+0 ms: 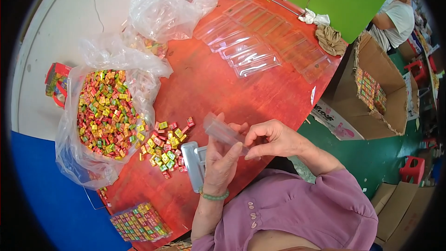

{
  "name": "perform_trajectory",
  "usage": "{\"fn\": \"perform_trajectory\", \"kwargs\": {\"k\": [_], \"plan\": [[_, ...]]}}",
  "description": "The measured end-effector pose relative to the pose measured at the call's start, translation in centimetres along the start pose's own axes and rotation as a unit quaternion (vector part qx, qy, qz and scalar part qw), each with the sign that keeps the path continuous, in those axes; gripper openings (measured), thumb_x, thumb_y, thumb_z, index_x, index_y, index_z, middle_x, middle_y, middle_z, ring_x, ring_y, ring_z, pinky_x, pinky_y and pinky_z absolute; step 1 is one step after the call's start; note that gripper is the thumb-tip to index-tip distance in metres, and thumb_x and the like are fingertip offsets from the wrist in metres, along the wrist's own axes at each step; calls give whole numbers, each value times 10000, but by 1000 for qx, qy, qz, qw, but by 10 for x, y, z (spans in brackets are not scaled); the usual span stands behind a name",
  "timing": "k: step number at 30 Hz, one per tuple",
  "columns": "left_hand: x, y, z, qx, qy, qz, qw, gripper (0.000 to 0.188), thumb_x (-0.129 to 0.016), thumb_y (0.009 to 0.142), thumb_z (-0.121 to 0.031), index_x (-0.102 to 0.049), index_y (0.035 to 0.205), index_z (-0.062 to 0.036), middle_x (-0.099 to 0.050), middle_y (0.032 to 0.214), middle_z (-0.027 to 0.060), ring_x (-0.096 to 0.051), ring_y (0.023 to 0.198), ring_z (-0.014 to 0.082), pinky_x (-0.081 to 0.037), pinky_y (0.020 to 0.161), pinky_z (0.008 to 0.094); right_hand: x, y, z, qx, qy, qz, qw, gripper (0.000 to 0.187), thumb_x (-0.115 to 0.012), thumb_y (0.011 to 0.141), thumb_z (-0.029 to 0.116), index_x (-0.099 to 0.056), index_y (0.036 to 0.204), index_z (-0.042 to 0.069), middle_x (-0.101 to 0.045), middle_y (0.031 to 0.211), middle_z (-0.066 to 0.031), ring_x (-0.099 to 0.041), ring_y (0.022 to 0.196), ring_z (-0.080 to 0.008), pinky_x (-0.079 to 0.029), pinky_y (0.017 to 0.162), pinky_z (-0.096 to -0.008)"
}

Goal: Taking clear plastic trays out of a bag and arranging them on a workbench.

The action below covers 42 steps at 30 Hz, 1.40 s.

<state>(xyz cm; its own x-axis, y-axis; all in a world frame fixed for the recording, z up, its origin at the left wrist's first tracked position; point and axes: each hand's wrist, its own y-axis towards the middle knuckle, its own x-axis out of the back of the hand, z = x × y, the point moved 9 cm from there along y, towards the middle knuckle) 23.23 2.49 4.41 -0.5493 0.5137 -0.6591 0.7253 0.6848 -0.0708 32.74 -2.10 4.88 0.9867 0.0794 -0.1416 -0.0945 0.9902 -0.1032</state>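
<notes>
My left hand is wrapped round a clear plastic box, long and narrow, held tilted above the table's near edge. At the box's right end my right hand has its thumb and fingers pinched together on the plastic. No candy can be made out inside the box. A loose pile of small wrapped candies, red, yellow and green, lies left of my left hand. Beside my left wrist is a silver-grey metal device, partly hidden by the hand.
Left stands a big open plastic bag full of candies. Clear plastic trays lie in rows across the red table. Packed candy boxes sit at the near left corner. A cardboard carton and a person are at right.
</notes>
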Motion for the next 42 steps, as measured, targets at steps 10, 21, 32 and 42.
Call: {"fn": "perform_trajectory", "kwargs": {"k": [10,21,32,42], "plan": [[-3,11,15,28,-19,-8,999,628,-654,841,25,-336,1382,-12,-518,1255,100,-494,1233,258,-424,1028,393,13,-4,-12,0,95,-9,995,54,-693,835,55,-693,877,21,-637,703,-10,-576,633,-64,-449,558,-222],[16,17,16,25,-5,-67,997,540,-665,824,43,-438,1312,-4,-557,1249,121,-542,1182,223,-467,990,347,45,-20,50,200,-403,-169,877,73,-601,817,-42,-597,863,14,-611,785,-67,-595,695,-195,-471,608,-306],[24,16,27,39,-82,-75,993,568,-656,825,31,-412,1337,-9,-562,1245,158,-543,1185,290,-458,1010,403,108,19,21,149,-784,-133,588,246,-573,720,45,-595,965,46,-557,898,-72,-537,866,-233,-404,813,-363],[21,23,39,68,-124,-52,989,505,-695,800,46,-462,1242,-23,-570,1203,131,-530,1197,300,-440,1020,396,131,26,27,113,-793,-155,578,298,-571,766,33,-592,1063,34,-603,1095,-112,-559,1008,-270,-409,906,-403]]}}
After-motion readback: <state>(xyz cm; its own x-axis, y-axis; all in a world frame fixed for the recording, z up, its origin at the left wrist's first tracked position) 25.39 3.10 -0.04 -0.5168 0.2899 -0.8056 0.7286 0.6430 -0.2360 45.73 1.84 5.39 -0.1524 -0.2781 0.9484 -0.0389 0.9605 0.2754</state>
